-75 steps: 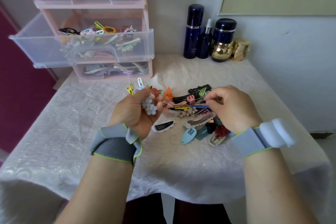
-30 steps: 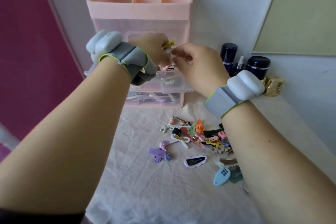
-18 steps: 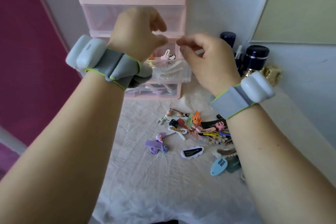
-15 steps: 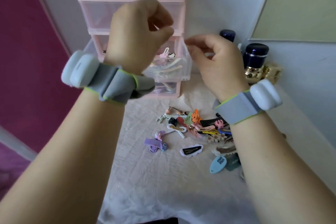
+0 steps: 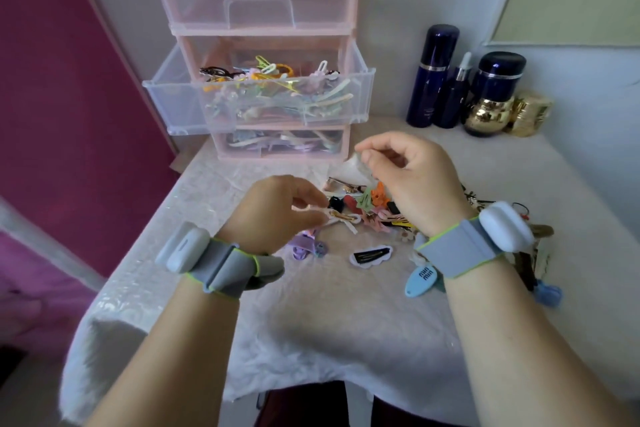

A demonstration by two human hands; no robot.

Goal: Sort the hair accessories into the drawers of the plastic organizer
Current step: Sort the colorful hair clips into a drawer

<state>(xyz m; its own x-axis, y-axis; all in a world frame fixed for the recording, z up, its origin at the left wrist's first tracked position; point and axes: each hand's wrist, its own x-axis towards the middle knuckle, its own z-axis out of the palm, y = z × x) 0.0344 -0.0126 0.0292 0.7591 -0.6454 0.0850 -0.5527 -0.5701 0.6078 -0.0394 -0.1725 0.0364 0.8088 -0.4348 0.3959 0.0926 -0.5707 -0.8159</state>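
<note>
The pink plastic organizer [image 5: 256,24] stands at the back of the table. Its middle drawer [image 5: 360,94] is pulled out and holds several coloured clips; the top and bottom drawers are pushed in. A pile of hair accessories [image 5: 374,208] lies on the white cloth. My left hand [image 5: 277,211] is low over the pile's left edge and pinches the end of a white clip with a gold bar [image 5: 343,218]. Just above the pile hovers my right hand [image 5: 408,180], fingers curled and thumb against forefinger, with nothing visible between them.
Dark blue bottles [image 5: 433,76] and gold jars [image 5: 526,113] stand at the back right against the wall. A purple clip [image 5: 306,248], a black-and-white clip [image 5: 372,255] and a blue oval clip [image 5: 420,279] lie apart from the pile. The table's left edge [image 5: 138,243] borders a magenta wall.
Both hands have come down from the open middle drawer to the pile on the table. The clips my left hand carried earlier are gone from it. It now pinches the white clip.
</note>
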